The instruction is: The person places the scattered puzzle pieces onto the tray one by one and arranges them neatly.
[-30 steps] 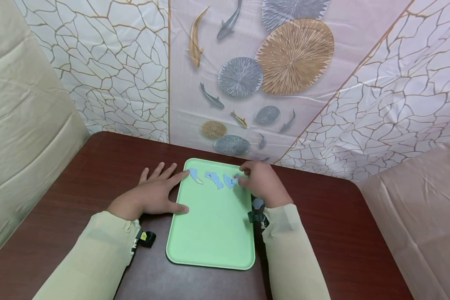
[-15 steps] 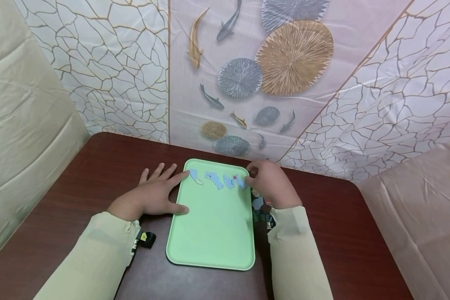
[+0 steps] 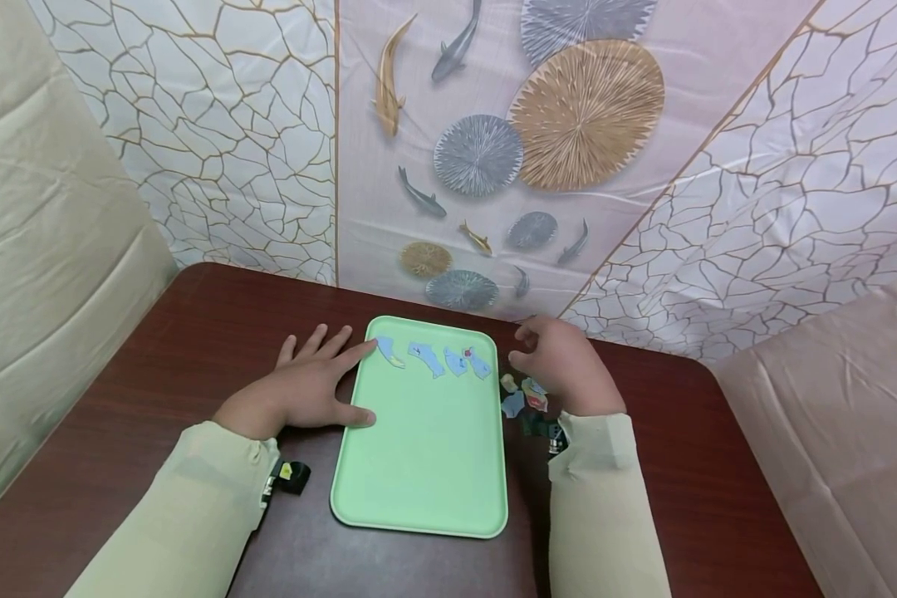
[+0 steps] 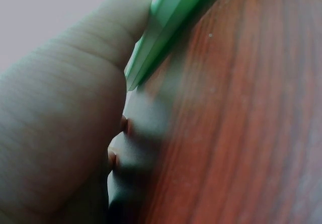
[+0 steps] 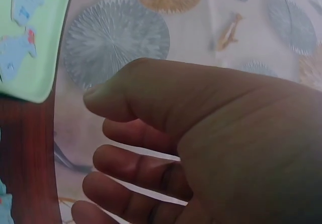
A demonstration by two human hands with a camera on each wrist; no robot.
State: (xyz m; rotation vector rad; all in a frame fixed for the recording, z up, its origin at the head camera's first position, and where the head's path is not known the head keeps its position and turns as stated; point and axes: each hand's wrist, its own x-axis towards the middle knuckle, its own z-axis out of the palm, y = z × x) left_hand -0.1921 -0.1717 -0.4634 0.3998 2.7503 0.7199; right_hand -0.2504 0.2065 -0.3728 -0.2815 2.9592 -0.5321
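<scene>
A light green tray [image 3: 419, 465] lies on the table. My left hand [image 3: 299, 390] rests with spread fingers at its left edge, index fingertip and thumb reaching over the rim; in the left wrist view the tray's side [image 4: 163, 32] shows beyond the hand. Several flat, irregular light blue puzzle pieces [image 3: 427, 359] lie in a row near the tray's far end. The rightmost piece [image 3: 480, 364], with a red spot at its top, touches or nearly touches its neighbour. My right hand [image 3: 568, 365] hovers right of the tray, fingers loosely bent, holding nothing in the right wrist view.
Several loose puzzle pieces [image 3: 513, 404] lie on the dark red-brown table [image 3: 688, 465] right of the tray, partly hidden by my right hand and wrist. A patterned curtain [image 3: 478, 232] hangs behind the table.
My right hand has let go of the rightmost puzzle piece, leaving it on the tray, and moved right past the edge, uncovering loose pieces. The left hand stays put.
</scene>
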